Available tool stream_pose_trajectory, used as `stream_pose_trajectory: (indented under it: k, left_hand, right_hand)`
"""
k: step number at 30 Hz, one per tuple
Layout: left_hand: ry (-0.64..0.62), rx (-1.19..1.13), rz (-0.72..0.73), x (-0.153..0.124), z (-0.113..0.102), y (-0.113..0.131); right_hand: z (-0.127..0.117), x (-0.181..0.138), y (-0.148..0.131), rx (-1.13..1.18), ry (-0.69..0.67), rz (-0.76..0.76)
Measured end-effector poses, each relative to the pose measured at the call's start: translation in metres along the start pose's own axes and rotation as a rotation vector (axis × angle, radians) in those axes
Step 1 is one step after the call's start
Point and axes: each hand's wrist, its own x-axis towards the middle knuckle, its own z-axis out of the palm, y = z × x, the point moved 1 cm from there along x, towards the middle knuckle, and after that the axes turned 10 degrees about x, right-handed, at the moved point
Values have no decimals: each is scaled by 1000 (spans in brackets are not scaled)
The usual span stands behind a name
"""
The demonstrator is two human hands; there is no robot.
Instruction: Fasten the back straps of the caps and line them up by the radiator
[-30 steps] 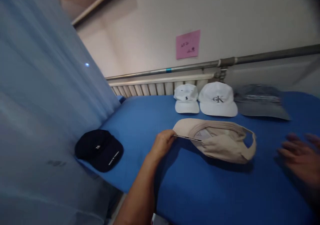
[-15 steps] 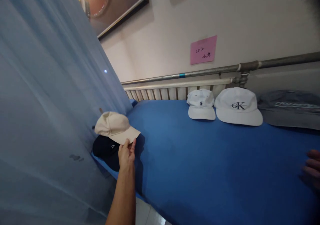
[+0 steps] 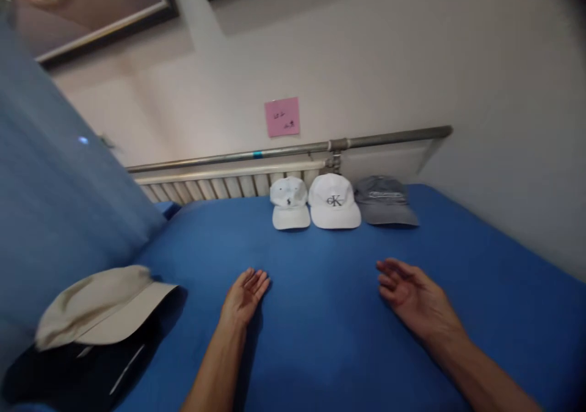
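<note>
Left hand (image 3: 245,294) empty on blue surface (image 3: 320,339), by pale wall (image 3: 389,64)

Both hands lie empty and palm-up on the blue surface (image 3: 320,339), the left hand (image 3: 243,294) near a beige cap (image 3: 98,305) stacked on a black cap (image 3: 68,375), the right hand (image 3: 412,293) (fingers loosely curled) before three caps (image 3: 336,201) by the wall.

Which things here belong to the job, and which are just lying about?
Likely in play: beige cap stacked on black cap; white cap, CK cap, grey cap in a row; left hand, right hand open, empty.
Just about: pink note, metal rail, blue curtain, framed picture.
</note>
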Motion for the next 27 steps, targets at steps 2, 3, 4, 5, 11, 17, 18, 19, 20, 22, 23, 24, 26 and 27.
stream_pose_trajectory:
  k: [2,3,4,5,11,17,18,19,20,22,23,24,26,27]
  left_hand:
    - [-54,36,-48,25,39,-6]
    - [-70,47,-60,37,57,-8]
    - [-80,55,-66,49,74,-9]
    - [-83,59,-68,60,89,-10]
    - [-57,34,-24,107,149,-11]
    - [-91,43,15,97,121,-3]
    - [-114,49,34,89,110,0]
    - [-145,54,57,80,99,2]
    - [-184,61,78,71,88,4]
    - [-267,79,107,51,70,5]
    - [-310,87,115,43,63,4]
    - [-361,101,124,35,58,2]
    - [-484,165,154,25,51,-3]
    - [-544,210,170,22,50,-7]
  right_hand:
    - [4,0,0,14,79,31]
    - [4,1,-1,24,98,36]
    - [4,2,-2,33,102,31]
    - [3,4,-3,39,96,25]
    - [5,5,-7,25,73,33]
    - [7,-1,-4,-121,-30,21]
    - [6,-2,-2,-156,-43,17]
    - [5,-1,0,-192,-52,17]
    - [5,-1,2,-227,-57,21]
    - [7,0,5,-284,-65,41]
    - [8,0,6,-303,-74,57]
    - [9,-1,6,-310,-88,71]
    - [11,-3,6,-297,-142,76]
    - [11,-6,6,-296,-178,60]
